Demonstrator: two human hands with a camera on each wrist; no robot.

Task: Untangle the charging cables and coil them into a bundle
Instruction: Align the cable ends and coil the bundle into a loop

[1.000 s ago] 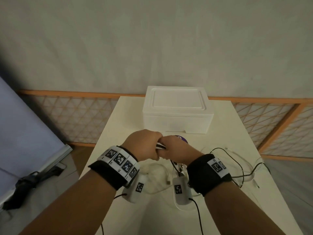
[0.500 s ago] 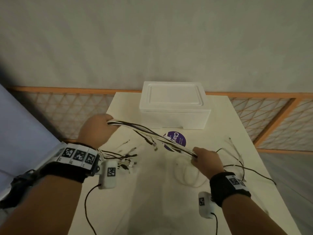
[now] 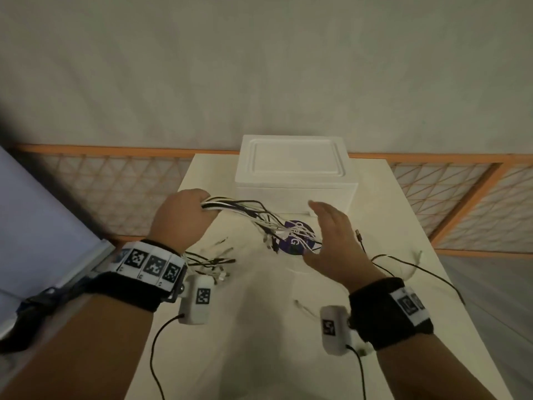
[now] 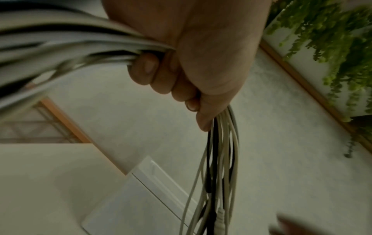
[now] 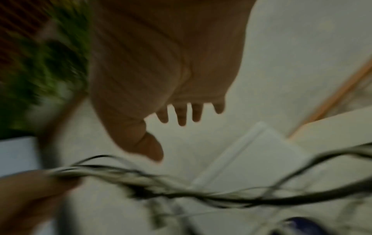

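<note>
Two hands over the bench [image 3: 259,327], landmark = white foam box [image 3: 295,180] at its far end. Left hand [image 3: 180,220], left of the box's near corner, is fisted round the gathered charging cables [image 3: 245,210]; left wrist view confirms all fingers [image 4: 147,70] curled tight, black and white strands passing through the fist and hanging below it. Right hand [image 3: 336,246], just in front of the box, holds nothing: fingers straight and spread, palm facing left toward the cables. From the fist the cable run sags right and down to a purple round label [image 3: 297,241] lying on the bench in front of the box, where the plug ends fan out loose. Shorter tails hang under the left wrist. One black stray cable [image 3: 409,261] lies apart on the bench, right of the label.

Risks, as judged: the free plug ends may re-cross or snag as the bundle moves, since nothing tensions them; the stray cable could be left out of the coil; a slack fist would let strands slip unevenly.

Versus half a second ago: the right hand then pinched the far end of the run, stretched taut between both hands. It has let go and opened; the run now droops. Left hand has moved nearer the box.
</note>
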